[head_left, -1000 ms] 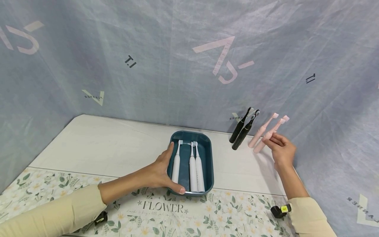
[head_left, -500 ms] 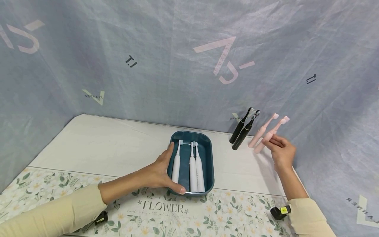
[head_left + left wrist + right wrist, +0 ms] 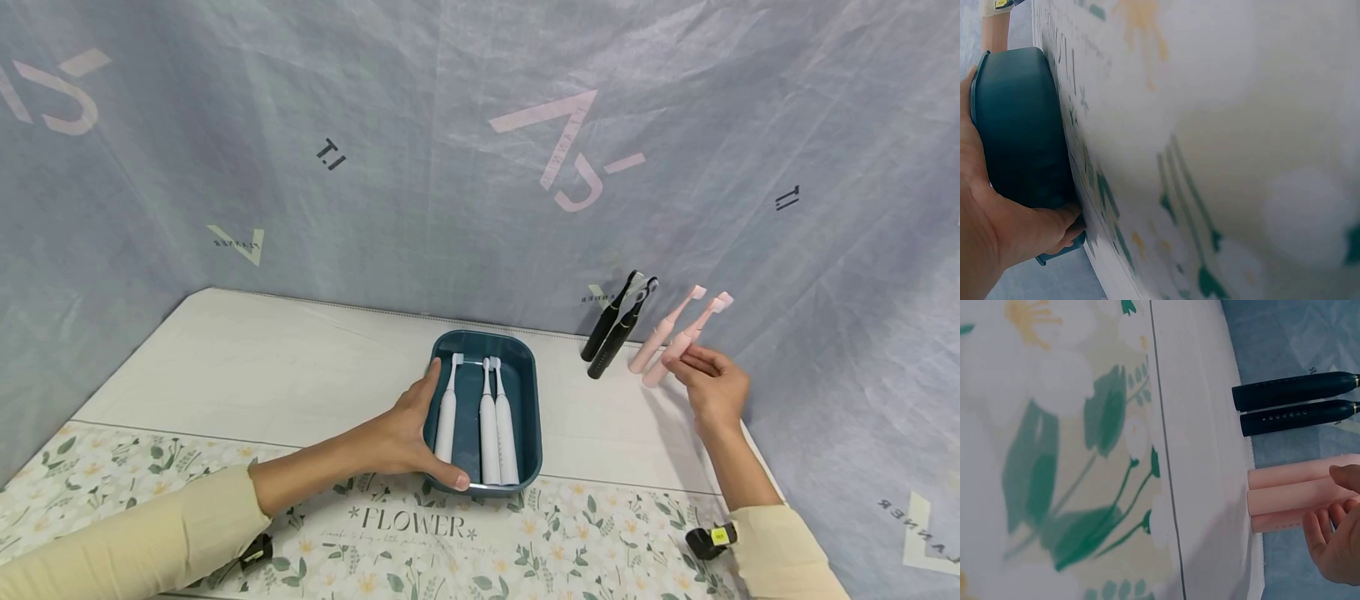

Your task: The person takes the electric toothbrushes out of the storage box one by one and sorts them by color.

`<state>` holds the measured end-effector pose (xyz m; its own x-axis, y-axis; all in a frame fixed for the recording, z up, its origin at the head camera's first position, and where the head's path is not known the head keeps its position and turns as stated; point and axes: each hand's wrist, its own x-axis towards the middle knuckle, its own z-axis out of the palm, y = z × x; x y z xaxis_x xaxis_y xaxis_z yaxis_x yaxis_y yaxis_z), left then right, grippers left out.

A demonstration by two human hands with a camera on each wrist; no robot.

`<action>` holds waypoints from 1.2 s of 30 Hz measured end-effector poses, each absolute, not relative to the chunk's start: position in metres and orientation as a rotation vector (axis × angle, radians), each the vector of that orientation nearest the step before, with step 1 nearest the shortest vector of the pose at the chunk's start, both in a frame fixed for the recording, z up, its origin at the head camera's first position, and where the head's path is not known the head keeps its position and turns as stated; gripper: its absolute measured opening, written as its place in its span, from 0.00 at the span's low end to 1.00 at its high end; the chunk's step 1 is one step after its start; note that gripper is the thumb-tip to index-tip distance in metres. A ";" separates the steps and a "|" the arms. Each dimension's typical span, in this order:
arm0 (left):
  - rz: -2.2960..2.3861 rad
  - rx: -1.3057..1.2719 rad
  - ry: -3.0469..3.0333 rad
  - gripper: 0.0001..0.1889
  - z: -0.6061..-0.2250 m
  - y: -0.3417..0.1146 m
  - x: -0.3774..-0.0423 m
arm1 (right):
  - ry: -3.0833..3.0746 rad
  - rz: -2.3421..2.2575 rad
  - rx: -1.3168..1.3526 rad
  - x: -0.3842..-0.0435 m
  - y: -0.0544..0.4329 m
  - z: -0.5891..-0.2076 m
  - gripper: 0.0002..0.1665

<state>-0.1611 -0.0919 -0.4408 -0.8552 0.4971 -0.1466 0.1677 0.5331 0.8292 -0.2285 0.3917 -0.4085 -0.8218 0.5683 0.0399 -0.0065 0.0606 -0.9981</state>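
A person's two bare hands work at a table with a white back strip [image 3: 315, 367] and a floral-printed front [image 3: 592, 550], before a grey-blue printed cloth hanging [image 3: 375, 125]. The left hand [image 3: 408, 433] grips the near left corner of a dark teal, rounded rectangular tray [image 3: 467, 425], thumb at the near edge, fingers along the left side. Three white electric toothbrushes [image 3: 489, 433] lie inside it, heads pointing away from the person: one by the left wall, two side by side right of centre. To the right, outside the tray, three pink electric toothbrushes [image 3: 681, 340] stand close together on the white strip. The right hand [image 3: 716, 387] pinches at this group with thumb and curled fingers; whether it holds one brush or two is unclear. Just left of them stand slim black electric toothbrushes [image 3: 611, 346], at least two, untouched. Judging by this layout, the white set looks placed; the pink set appears to be the step in hand, its bases seemingly on the table, and neither pink nor black is in the tray.
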 end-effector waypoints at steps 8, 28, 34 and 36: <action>1.242 0.548 2.412 0.93 -0.441 -0.091 -0.162 | -1.914 1.784 -0.570 -0.221 0.387 -0.408 0.25; 1.239 0.534 2.419 0.93 -0.439 -0.091 -0.161 | -2.136 1.700 -0.641 -0.207 0.382 -0.413 0.16; 1.235 0.536 2.420 0.93 -0.440 -0.092 -0.161 | -2.285 1.672 -0.564 -0.201 0.370 -0.413 0.18; 1.234 0.535 2.421 0.93 -0.440 -0.092 -0.161 | -2.341 1.679 -0.542 -0.199 0.366 -0.413 0.17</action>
<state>-0.1606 -0.0918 -0.4401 -0.8595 0.4881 -0.1514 0.1644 0.5446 0.8224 -0.1992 0.3659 -0.4132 -0.9104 0.4115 -0.0426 0.1723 0.2835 -0.9434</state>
